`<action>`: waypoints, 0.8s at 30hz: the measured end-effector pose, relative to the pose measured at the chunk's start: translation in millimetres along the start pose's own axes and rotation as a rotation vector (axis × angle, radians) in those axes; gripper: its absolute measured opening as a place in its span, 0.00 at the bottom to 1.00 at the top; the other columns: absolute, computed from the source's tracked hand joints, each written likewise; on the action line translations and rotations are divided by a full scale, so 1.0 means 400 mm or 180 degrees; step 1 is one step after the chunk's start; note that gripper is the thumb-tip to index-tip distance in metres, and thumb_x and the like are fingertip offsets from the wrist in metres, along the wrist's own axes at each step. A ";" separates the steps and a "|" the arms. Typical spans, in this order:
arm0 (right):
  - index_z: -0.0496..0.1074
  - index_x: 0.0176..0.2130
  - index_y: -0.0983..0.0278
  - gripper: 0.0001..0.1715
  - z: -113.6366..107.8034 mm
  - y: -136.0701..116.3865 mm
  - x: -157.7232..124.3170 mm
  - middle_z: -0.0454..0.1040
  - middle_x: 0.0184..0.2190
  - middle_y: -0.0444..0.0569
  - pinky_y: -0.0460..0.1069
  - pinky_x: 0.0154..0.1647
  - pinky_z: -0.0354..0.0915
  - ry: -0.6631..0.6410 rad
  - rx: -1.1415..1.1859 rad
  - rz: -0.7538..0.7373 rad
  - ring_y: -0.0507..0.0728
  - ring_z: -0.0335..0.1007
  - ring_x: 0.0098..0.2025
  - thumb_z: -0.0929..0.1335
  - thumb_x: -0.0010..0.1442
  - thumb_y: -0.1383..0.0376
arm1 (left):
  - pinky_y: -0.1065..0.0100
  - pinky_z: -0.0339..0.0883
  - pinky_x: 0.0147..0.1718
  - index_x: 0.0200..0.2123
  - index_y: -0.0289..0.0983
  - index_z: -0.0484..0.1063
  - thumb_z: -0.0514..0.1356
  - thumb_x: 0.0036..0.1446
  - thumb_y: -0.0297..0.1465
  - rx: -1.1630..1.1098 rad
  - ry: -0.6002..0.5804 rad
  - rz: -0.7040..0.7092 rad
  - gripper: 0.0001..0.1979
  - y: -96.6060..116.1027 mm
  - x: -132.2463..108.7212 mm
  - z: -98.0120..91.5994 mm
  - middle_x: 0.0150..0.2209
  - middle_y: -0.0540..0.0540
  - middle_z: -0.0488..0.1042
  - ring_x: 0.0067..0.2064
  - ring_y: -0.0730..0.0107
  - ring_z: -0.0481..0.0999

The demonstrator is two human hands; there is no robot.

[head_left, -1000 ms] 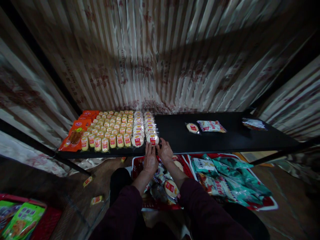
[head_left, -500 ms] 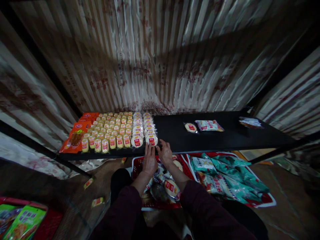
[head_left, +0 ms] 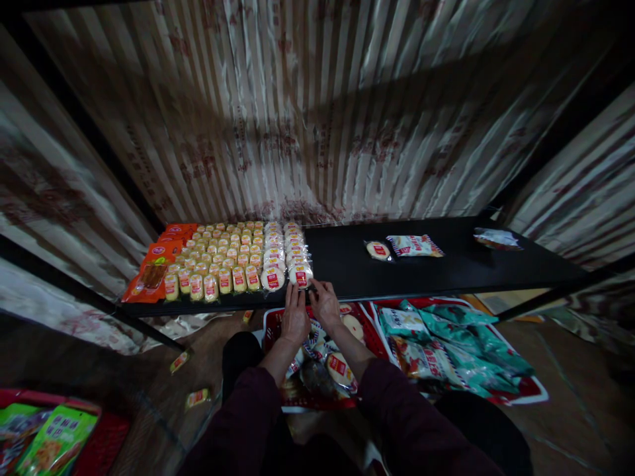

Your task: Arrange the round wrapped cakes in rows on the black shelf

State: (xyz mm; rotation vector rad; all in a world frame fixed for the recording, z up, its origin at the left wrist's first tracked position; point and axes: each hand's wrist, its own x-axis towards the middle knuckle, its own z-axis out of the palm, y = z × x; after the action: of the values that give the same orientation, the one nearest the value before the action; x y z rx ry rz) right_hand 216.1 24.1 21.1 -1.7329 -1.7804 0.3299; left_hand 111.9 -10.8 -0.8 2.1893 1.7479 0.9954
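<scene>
Ahead of the grip, the black shelf (head_left: 446, 271) carries rows of small snack packets (head_left: 223, 258), mostly to its left. The left hand (head_left: 296, 318) and right hand (head_left: 326, 305) make a narrow grip. Their fingertips touch the front round packet (head_left: 300, 276) but are not closed around it. This seems the aligning step; the next move calls for a gentle, even push.

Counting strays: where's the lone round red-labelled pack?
Head view: the lone round red-labelled pack lies right of centre on the black shelf, just left of a white-and-red packet.
</scene>
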 end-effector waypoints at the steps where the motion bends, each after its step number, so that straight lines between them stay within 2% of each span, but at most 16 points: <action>1: 0.69 0.53 0.62 0.23 -0.001 0.000 0.000 0.67 0.43 0.51 0.49 0.46 0.66 -0.0008 -0.0012 0.0010 0.55 0.68 0.42 0.62 0.58 0.68 | 0.49 0.54 0.61 0.55 0.29 0.63 0.47 0.52 0.16 0.0013 0.0012 0.0007 0.26 0.000 0.000 0.000 0.63 0.33 0.56 0.67 0.56 0.41; 6: 0.70 0.52 0.62 0.22 -0.003 0.007 -0.003 0.67 0.44 0.52 0.49 0.47 0.66 0.0049 0.0150 -0.0084 0.55 0.67 0.44 0.61 0.58 0.68 | 0.50 0.53 0.62 0.55 0.26 0.63 0.47 0.53 0.16 0.0035 0.0014 0.0082 0.25 0.000 -0.002 -0.003 0.63 0.31 0.54 0.68 0.56 0.39; 17: 0.71 0.51 0.62 0.23 0.005 0.014 -0.011 0.67 0.43 0.52 0.50 0.45 0.67 0.0210 0.0413 -0.0018 0.54 0.68 0.40 0.60 0.57 0.67 | 0.49 0.53 0.62 0.55 0.29 0.63 0.47 0.51 0.17 -0.0034 0.0070 -0.0017 0.26 0.000 -0.011 -0.002 0.64 0.34 0.55 0.68 0.55 0.41; 24: 0.73 0.47 0.63 0.21 -0.010 -0.004 -0.046 0.68 0.42 0.52 0.50 0.49 0.66 0.0228 0.0600 -0.0049 0.55 0.68 0.44 0.60 0.57 0.70 | 0.50 0.52 0.63 0.52 0.29 0.66 0.48 0.52 0.17 -0.0080 0.0135 0.0077 0.24 0.015 -0.036 -0.016 0.63 0.34 0.56 0.68 0.56 0.41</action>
State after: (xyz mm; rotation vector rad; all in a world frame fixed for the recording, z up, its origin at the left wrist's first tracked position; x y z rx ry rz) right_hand 216.3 5.1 20.3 -1.5787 -1.6552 0.4103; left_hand 111.5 -27.4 1.7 2.1948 1.7211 1.0709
